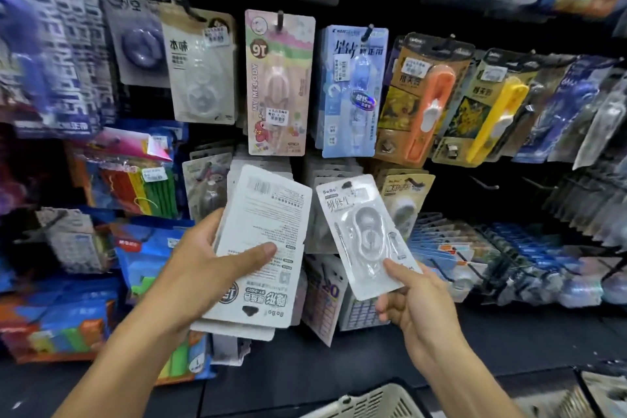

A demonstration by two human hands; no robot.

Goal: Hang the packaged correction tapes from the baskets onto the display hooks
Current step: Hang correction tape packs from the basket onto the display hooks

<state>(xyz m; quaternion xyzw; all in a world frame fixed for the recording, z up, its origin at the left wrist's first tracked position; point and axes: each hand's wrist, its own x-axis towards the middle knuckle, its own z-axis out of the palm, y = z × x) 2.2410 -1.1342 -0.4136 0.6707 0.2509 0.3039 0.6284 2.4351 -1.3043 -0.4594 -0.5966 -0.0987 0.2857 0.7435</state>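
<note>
**White blister packs held up before the hooks**

White card and clear plastic make up the single packaged correction tape point(368, 234), which the right hand point(419, 309) pinches by its lower end, thumb on the printed front and fingers curled behind. Its long axis runs nearly upright, leaning a little to the left at the top, so the dark hang-hole end points up toward the display and the clear bubble with the tape faces the camera.

Just to its left, apart from it, the left hand point(200, 268) grips a stack of packs point(261, 248) with the thumb pressed across the topmost card and the fingers wrapped under the stack. These packs show their printed backs and sit the other way round: the hang-hole end points down toward the person, and the long axis tilts slightly to the right at the top.

Behind both hands hang more white packs on lower hooks. Above them, on a higher row, hang a pink pack point(278, 81), a blue pack point(353, 92), an orange pack point(424, 98) and a yellow pack point(488, 108). At the bottom edge the rim of a pale plastic basket point(369, 400) shows.
</note>
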